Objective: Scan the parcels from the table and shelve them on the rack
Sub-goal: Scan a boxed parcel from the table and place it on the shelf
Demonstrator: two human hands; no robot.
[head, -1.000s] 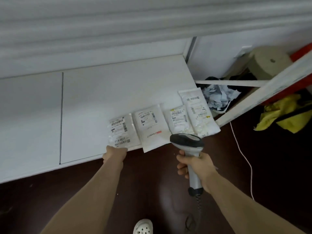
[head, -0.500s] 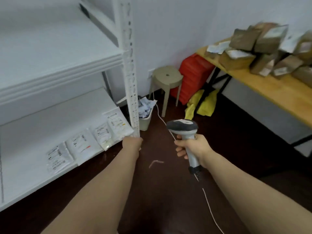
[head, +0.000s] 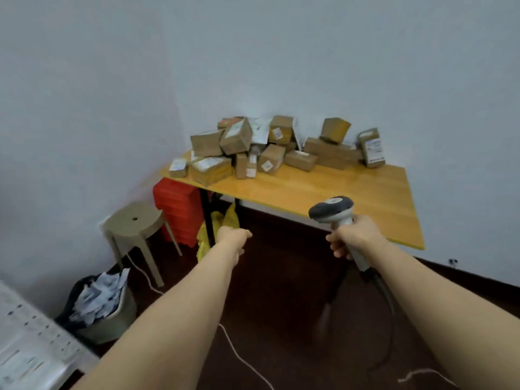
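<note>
The table [head: 365, 198], a single wooden top on dark legs, is set against the far wall, right of centre. Only a corner of the rack [head: 33, 342] is seen, at the near left edge, with what appear to be flat labelled packets lying on it. The parcels [head: 270, 147] are heaped along the far side of the table, touching and partly stacked on one another. At least a dozen brown cardboard boxes can be counted, with a couple of pale soft mailers wedged among them (the overlap prevents an exact tally). One red crate [head: 180, 206] is seen under the table's left end, one beige stool [head: 135, 223] further left, and one bin [head: 104, 302] stuffed with paper nearer on the left.

One scanner [head: 333, 211] is gripped round its handle by the right hand [head: 354, 235], its head turned toward the table. The left hand [head: 233, 237] is held forward with fingers loosely curled; nothing is seen in it, and it is well apart from the parcels.

The boxes are judged light and stiff, small enough to be taken one-handed across two opposite sides, with the label left uncovered for scanning. Taped faces may be slick. The mailers are likely to flex and are better pinched at an edge. A box from the top or near side of the heap is best taken first, since a lower one, if pulled, could bring others down.
</note>
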